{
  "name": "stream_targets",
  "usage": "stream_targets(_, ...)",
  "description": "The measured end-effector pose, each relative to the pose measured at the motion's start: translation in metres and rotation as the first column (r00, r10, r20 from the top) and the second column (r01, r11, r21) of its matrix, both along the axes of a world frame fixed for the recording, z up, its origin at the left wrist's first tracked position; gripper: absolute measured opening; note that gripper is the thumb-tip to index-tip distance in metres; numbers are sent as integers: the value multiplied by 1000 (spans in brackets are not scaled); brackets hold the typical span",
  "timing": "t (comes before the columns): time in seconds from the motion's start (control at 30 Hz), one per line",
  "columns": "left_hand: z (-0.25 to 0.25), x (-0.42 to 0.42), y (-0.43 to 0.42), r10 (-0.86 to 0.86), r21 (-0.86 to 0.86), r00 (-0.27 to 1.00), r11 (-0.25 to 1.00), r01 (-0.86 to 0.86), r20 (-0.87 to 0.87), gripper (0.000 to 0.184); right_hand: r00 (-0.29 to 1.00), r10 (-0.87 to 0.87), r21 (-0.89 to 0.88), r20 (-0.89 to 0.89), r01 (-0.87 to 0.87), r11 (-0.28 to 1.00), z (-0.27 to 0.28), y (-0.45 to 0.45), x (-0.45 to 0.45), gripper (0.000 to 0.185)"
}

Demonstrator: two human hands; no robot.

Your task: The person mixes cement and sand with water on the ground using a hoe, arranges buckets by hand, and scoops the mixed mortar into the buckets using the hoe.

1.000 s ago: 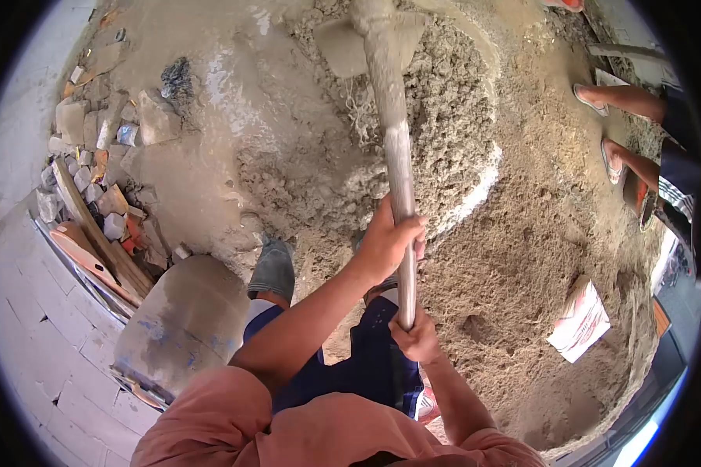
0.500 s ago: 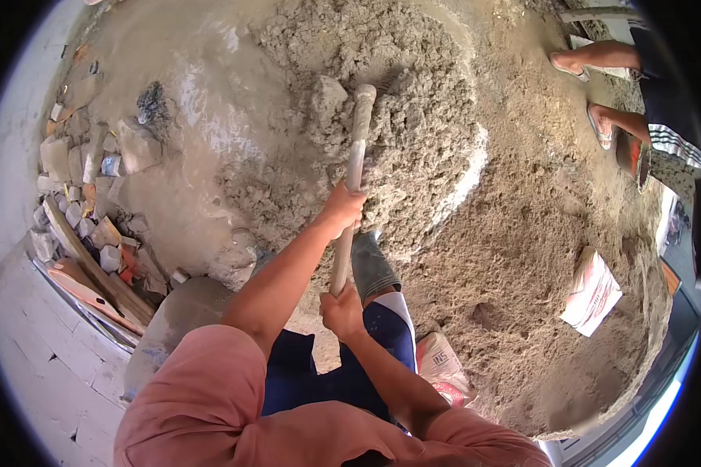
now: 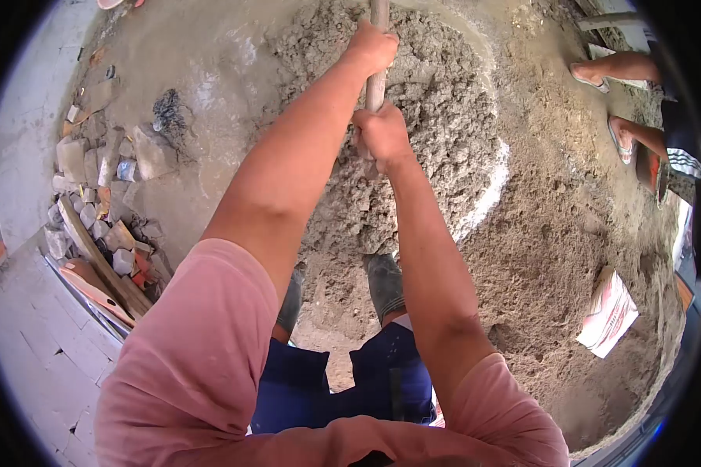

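Observation:
Both of my hands are wrapped around the pale wooden handle of a hoe [image 3: 375, 92]. My left hand [image 3: 374, 48] grips it farther up, near the top of the view. Closer to me, my right hand [image 3: 383, 138] is closed round the lower part of the handle. The hoe's head is out of view past the top edge. Beneath my hands lies a heap of wet, lumpy grey mortar [image 3: 444, 117].
My boots [image 3: 385, 286] stand at the heap's near edge. Dry sand [image 3: 537, 257] spreads to the right, with a torn paper bag [image 3: 609, 313] on it. Rubble [image 3: 152, 152] and a wooden plank [image 3: 101, 253] lie left. Another person's sandalled foot [image 3: 621, 138] is at the right.
Both hands have moved forward and up in the view with the hoe, and my arms are stretched out farther. The hoe's head end has left the view.

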State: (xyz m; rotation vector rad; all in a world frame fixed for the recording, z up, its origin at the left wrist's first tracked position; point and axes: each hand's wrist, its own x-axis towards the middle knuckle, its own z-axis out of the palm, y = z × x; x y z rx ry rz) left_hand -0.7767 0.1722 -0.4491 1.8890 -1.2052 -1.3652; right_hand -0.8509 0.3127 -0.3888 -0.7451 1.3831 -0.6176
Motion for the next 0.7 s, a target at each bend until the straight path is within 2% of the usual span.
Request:
stream_targets(0.03, -36, -2, 17, -20, 169, 1000, 985, 24, -22, 31, 998, 60, 94, -21, -57, 994, -7, 12, -1, 13)
stream_targets(0.07, -57, 2, 62, -123, 253, 992, 959, 126, -29, 48, 1000, -18, 174, 20, 15, 985, -16, 53, 5, 14)
stream_targets(0.1, -38, 7, 120, -22, 402, 978, 909, 107, -209, 40, 998, -40, 249, -43, 50, 967, -13, 103, 7, 19)
stream_targets(0.13, -20, 5, 167, 91, 430, 934, 900, 72, -346, 37, 998, -15, 371, -64, 38, 928, 0, 147, 1, 27)
stream_targets(0.17, 16, 2, 206, 206, 465, 907, 885, -13, -367, 36, 997, -67, 405, -25, 71, 912, 19, 188, -4, 29)
stream_targets(0.2, 38, 4, 248, 300, 520, 858, 853, -45, -417, 37, 992, 45, 466, -115, 14, 885, 53, 217, -4, 28)
stream_targets(0.23, 56, 10, 290, 350, 585, 790, 811, 13, -503, 33, 979, 177, 480, -100, -108, 871, 90, 244, -10, 29)
stream_targets(0.3, 100, 9, 363, 406, 631, 783, 775, -23, -471, 43, 991, 130, 516, 21, -122, 848, 110, 344, -21, 29)
stream_targets(0.37, 122, 12, 394, 420, 636, 785, 770, -43, -455, 49, 986, 36, 521, 161, -116, 845, 110, 361, -16, 28)
stream_targets(0.43, 111, 19, 362, 261, 517, 873, 856, -13, -411, 46, 957, -85, 523, 276, -75, 849, 98, 354, -11, 27)
stream_targets(0.47, 107, 25, 330, 179, 457, 909, 889, 15, -377, 44, 869, -235, 479, 434, -2, 878, 69, 329, -5, 25)
stream_targets(0.5, 103, 27, 278, 86, 358, 960, 933, 16, -268, 42, 735, -296, 410, 610, 27, 912, 40, 283, 2, 23)
stream_targets(0.53, 75, 32, 229, -51, 184, 996, 981, 65, -76, 43, 605, -377, 395, 702, 109, 912, 17, 226, 16, 23)
stream_targets(0.57, 80, 39, 161, -105, 226, 994, 968, 107, -21, 45, 424, -416, 402, 804, 127, 907, -13, 167, 31, 25)
stream_targets(0.6, 70, 43, 103, -157, 128, 974, 982, 137, 164, 47, 396, -332, 294, 856, 155, 943, -28, 104, 46, 21)
stream_targets(0.63, 54, 46, 49, -207, 103, 922, 978, 183, 328, 55, 445, -330, 271, 832, 193, 943, -43, 45, 60, 16)
stream_targets(0.67, 28, 52, 4, -206, 24, 857, 975, 221, 473, 57, 301, -275, 221, 913, 201, 954, -87, -3, 79, 10)
stream_targets(0.7, -2, 56, -35, -286, 94, 745, 953, 289, 602, 72, 276, -351, 298, 895, 214, 930, -98, -44, 97, 9)
